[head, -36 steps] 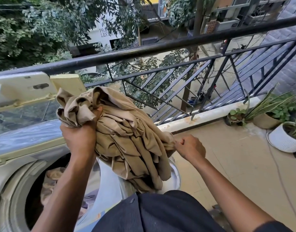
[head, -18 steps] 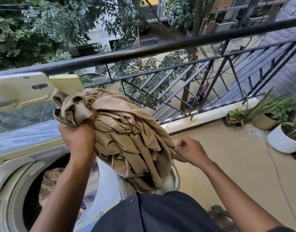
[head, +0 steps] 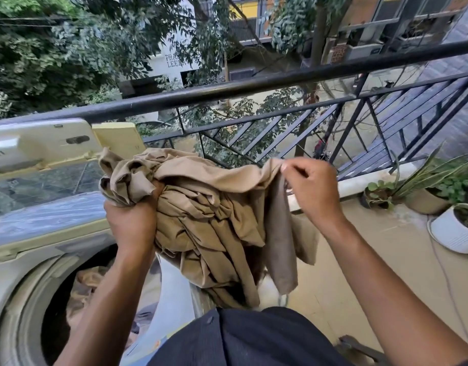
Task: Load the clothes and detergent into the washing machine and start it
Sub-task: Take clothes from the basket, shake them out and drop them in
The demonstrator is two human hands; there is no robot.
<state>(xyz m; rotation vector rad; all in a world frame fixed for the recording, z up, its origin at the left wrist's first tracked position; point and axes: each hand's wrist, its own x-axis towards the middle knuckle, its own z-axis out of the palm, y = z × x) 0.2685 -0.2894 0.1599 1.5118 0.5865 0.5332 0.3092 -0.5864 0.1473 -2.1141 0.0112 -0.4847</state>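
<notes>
Gripping the bunched tan cloth (head: 209, 217) in our left hand (head: 131, 223), we pinch its edge with our right hand (head: 311, 190); the washing machine (head: 29, 273) gapes open below our left hand.

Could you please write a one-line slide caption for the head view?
Left hand grips bunched tan cloth, right hand pinches its edge, above the open washing machine.

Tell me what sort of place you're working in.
Probably an upstairs home balcony used for laundry: a black metal railing overlooks trees, potted green plants line the floor, and a cream front-loading washing machine stands open.
</notes>
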